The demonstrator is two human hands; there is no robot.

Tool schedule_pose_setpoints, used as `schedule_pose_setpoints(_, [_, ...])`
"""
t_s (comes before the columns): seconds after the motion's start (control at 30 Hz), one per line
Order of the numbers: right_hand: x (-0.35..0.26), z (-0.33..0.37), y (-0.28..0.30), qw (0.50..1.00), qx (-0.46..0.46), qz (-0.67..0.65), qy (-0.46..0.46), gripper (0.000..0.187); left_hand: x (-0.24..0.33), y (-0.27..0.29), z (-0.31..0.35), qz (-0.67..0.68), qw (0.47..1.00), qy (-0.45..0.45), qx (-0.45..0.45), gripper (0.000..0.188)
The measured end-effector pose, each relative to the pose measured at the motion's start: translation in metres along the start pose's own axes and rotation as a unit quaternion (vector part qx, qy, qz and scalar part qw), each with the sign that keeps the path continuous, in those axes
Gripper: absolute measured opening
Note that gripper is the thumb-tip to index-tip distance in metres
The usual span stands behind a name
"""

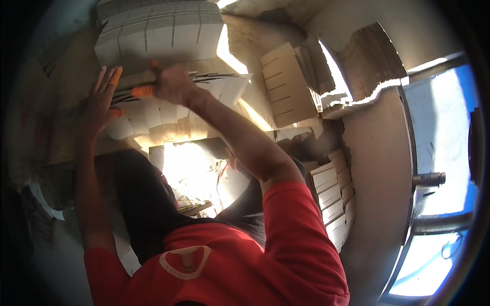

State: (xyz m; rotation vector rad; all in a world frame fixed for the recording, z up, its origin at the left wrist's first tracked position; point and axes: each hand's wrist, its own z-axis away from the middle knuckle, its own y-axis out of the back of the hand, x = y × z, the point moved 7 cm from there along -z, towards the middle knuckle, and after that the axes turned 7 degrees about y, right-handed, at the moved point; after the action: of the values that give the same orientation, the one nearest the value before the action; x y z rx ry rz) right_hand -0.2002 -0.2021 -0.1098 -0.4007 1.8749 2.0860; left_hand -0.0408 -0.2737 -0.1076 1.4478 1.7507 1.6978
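In front of me lies a partly fanned row of slotted white cardboard pieces (148, 116), their edges bunched together. My left hand (103, 99) stands upright at the row's left end, fingers stretched out and thumb apart, with orange covers on the thumb and one finger. Over the middle of the row is my right hand (173, 84), its fingers curled and somewhat blurred, orange covers showing on two digits. It is closed at the cardboard edges, but what lies inside the fingers is hidden.
Behind the row is a big stack of slotted cardboard sheets (158, 33). More slotted sheets (288, 84) lean at the right, beside a tall brown cardboard stack (371, 61). Further slotted pieces (334, 191) stand low at the right. Bright sunlight falls between my legs.
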Motion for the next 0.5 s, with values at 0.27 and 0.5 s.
schedule_pose_setpoints(0.27, [-0.079,0.114,0.024,0.88,0.373,0.242,0.168,0.042,-0.015,-0.016,0.021,0.101,0.994,0.007,-0.03,0.037])
schedule_pose_setpoints(0.5, [-0.087,0.235,0.079,0.929,0.197,0.3,0.094,0.021,0.24,0.044,0.037,0.063,0.97,-0.23,0.049,0.033])
